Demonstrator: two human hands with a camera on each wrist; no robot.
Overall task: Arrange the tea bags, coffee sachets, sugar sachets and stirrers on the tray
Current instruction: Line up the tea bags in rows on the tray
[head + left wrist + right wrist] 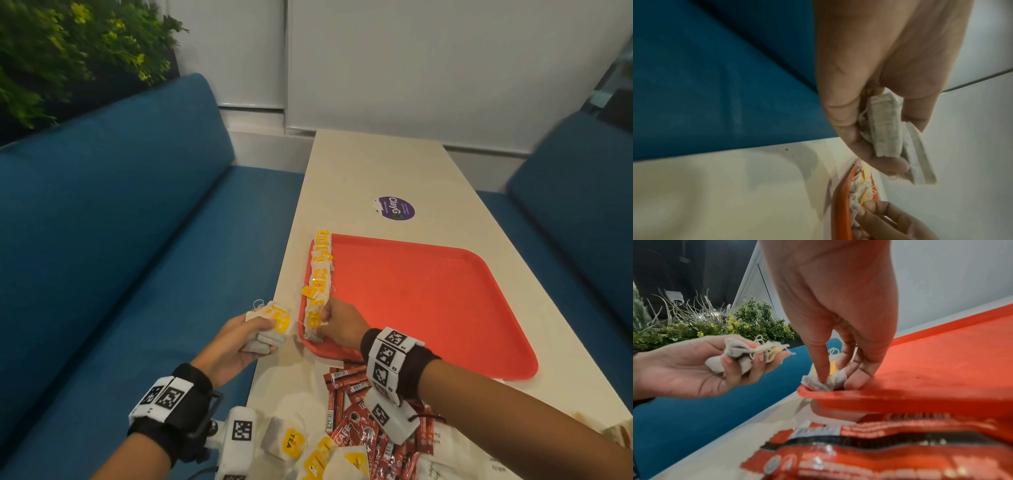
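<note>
A red tray (pixel 428 301) lies on the cream table (pixel 376 164). Along its left rim runs a row of tea bags (pixel 320 270) with yellow tags. My right hand (pixel 337 323) is at the near end of that row, thumb and fingers pinching the nearest tea bag (pixel 824 378) down in the tray's corner (pixel 838 394). My left hand (pixel 236 342) hovers off the table's left edge, gripping a small bunch of tea bags (pixel 270 325) (pixel 885 128) (pixel 740 356). Red coffee sachets (pixel 363 428) and loose tea bags (pixel 291 442) are heaped on the table nearest me.
Blue sofas (pixel 120 222) flank the table on both sides. A purple sticker (pixel 395 208) lies beyond the tray. Green plants (pixel 68 51) stand behind the left sofa. White sachets (pixel 445 469) lie at the near right.
</note>
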